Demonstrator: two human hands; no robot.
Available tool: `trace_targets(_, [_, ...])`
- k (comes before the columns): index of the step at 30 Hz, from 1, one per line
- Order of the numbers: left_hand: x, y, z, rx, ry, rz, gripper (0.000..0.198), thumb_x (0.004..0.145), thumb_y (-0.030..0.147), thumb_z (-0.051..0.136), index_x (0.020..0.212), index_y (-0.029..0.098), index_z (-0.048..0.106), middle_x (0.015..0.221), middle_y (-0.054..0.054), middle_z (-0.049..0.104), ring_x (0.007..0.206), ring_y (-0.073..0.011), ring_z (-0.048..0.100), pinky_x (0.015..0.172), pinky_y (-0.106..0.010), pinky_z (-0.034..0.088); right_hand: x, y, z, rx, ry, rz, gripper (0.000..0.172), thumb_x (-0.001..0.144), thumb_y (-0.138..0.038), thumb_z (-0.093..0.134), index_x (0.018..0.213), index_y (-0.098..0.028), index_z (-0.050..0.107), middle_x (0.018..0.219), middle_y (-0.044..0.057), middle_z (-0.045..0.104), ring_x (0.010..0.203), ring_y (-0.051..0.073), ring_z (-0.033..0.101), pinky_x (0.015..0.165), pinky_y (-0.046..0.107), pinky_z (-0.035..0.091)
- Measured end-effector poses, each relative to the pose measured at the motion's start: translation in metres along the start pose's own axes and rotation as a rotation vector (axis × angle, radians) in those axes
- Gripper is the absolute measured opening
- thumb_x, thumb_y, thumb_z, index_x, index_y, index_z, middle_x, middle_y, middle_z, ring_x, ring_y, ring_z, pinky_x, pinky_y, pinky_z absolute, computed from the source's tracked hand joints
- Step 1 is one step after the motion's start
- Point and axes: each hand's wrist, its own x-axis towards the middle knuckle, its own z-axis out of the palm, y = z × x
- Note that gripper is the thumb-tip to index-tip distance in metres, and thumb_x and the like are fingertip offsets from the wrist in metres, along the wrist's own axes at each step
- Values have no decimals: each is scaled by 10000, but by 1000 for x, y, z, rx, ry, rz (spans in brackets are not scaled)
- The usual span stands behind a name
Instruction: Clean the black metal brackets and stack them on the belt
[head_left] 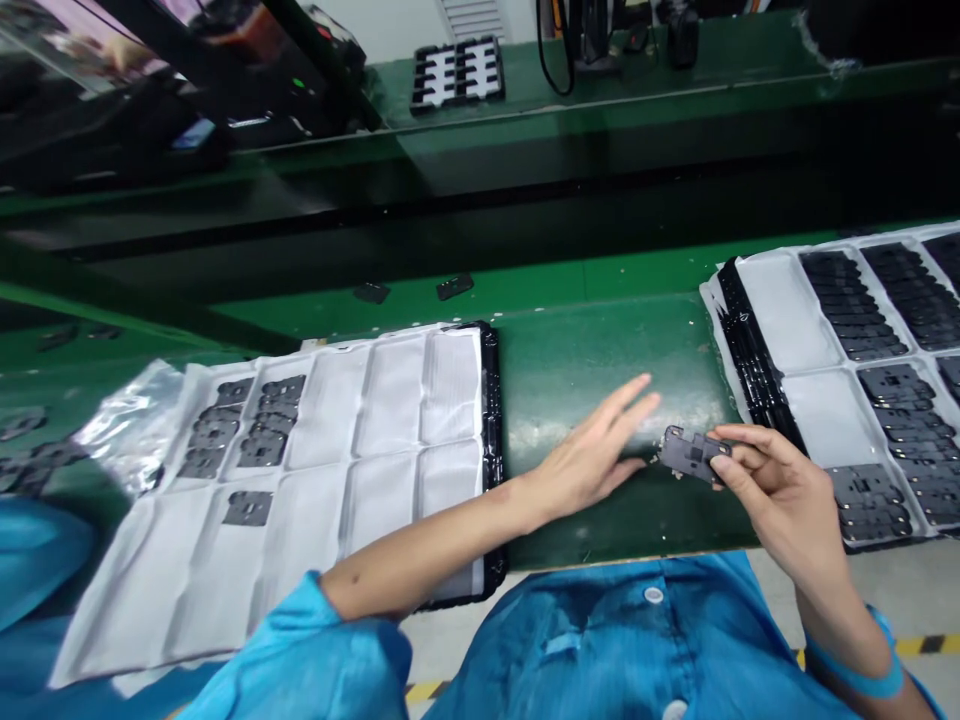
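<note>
Between thumb and fingers, my right hand grips a flat dark grey plastic part with small metal bits along its edge. My left hand hovers to the left of that part, fingers stretched out and holding nothing. On the right lies a stacked tray lined with white sheet, its pockets filled with rows of similar dark parts. A second tray with white lining lies on the left; several dark parts rest in its left pockets.
The green bench runs under both trays. Two loose dark parts lie near its back. A clear plastic bag sits at the left. On the raised shelf stands a small black tray. A blue sleeve shows at the left edge.
</note>
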Motion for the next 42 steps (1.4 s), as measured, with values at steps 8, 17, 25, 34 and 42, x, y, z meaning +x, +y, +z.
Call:
trace_targets(8, [11, 31, -22, -696, -247, -310, 358, 1055, 512, 629, 1097, 157, 631, 946, -84, 776, 750, -146, 717, 724, -284, 557, 8, -10, 6, -279, 35, -416, 207, 980, -218, 772, 1173, -282, 810, 1085, 63, 785, 804, 180, 712, 778, 328, 601])
trace_targets(17, [22, 46, -14, -609, -52, -252, 485, 1105, 562, 493, 867, 156, 610, 745, -39, 706, 571, -95, 607, 578, -220, 488, 15, -13, 23, -141, -15, -315, 205, 978, -311, 784, 1179, -279, 805, 1036, 68, 812, 861, 222, 753, 784, 342, 625])
trace_targets(25, [16, 49, -12, -321, 46, -179, 427, 1137, 406, 436, 847, 174, 647, 686, -13, 696, 581, -112, 644, 636, -235, 504, 13, -24, 29, -73, -45, -94, 250, 985, -450, 749, 1041, -225, 840, 764, 37, 733, 589, 153, 595, 532, 255, 502])
trace_targets(34, [14, 48, -7, -278, 99, -139, 372, 1131, 339, 438, 856, 183, 634, 674, 3, 665, 573, -105, 626, 622, -218, 483, 18, -10, 37, 95, -26, -3, 239, 949, -433, 788, 995, -206, 848, 617, -26, 575, 510, 100, 416, 483, 237, 367])
trace_targets(42, [11, 43, -1, -250, 146, -100, 346, 1129, 317, 435, 874, 190, 631, 699, 2, 677, 570, -101, 620, 613, -216, 476, 22, 2, 44, 241, -14, 63, 234, 923, -414, 801, 969, -191, 856, 551, -65, 445, 488, 92, 328, 466, 242, 310])
